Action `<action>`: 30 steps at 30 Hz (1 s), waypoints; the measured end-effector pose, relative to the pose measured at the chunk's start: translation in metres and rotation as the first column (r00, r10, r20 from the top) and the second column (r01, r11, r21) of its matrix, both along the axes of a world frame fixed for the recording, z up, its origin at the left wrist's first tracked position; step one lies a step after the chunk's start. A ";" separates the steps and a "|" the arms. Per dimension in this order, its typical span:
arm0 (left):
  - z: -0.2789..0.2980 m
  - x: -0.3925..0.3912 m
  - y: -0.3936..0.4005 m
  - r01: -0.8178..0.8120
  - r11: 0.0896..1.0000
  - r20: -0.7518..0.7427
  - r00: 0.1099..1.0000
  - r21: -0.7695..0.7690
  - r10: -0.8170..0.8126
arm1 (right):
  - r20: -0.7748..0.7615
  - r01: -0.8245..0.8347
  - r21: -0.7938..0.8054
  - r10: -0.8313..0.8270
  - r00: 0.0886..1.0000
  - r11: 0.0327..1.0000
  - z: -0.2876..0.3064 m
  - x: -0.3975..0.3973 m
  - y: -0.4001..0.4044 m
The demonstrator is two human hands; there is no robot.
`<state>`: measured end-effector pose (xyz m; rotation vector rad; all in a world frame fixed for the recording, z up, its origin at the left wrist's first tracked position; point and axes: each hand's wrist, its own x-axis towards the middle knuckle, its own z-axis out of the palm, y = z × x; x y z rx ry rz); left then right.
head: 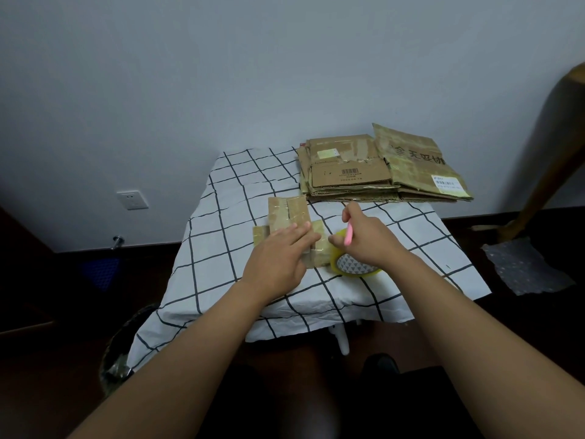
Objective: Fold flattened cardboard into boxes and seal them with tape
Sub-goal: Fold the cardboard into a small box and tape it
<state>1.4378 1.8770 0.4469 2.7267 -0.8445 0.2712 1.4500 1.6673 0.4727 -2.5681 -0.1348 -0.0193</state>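
A small brown cardboard box lies on the checked tablecloth with its flaps spread. My left hand rests flat on it, fingers straight, pressing it down. Just to the right, my right hand grips a thin pink tool, its tip pointing down toward the box's right edge. A roll of clear yellowish tape lies on the cloth under my right hand, partly hidden by it.
A stack of flattened cardboard boxes lies at the table's far right corner against the wall. A bin stands on the floor at the lower left. A sheet of bubble wrap lies on the floor at right.
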 end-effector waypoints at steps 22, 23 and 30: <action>-0.002 0.001 -0.001 -0.005 1.000 0.000 1.000 0.005 0.005 | 0.062 -0.050 -0.297 0.072 0.995 0.954 0.026 0.006 0.001; -0.002 0.001 -0.001 -0.006 1.000 -0.006 1.000 0.009 0.006 | -0.009 -0.044 -0.364 0.043 0.999 0.930 0.023 0.007 0.001; -0.004 0.003 0.001 -0.013 1.000 -0.005 1.000 -0.003 0.013 | 0.077 0.103 -0.122 -0.094 0.993 0.987 0.019 -0.005 -0.013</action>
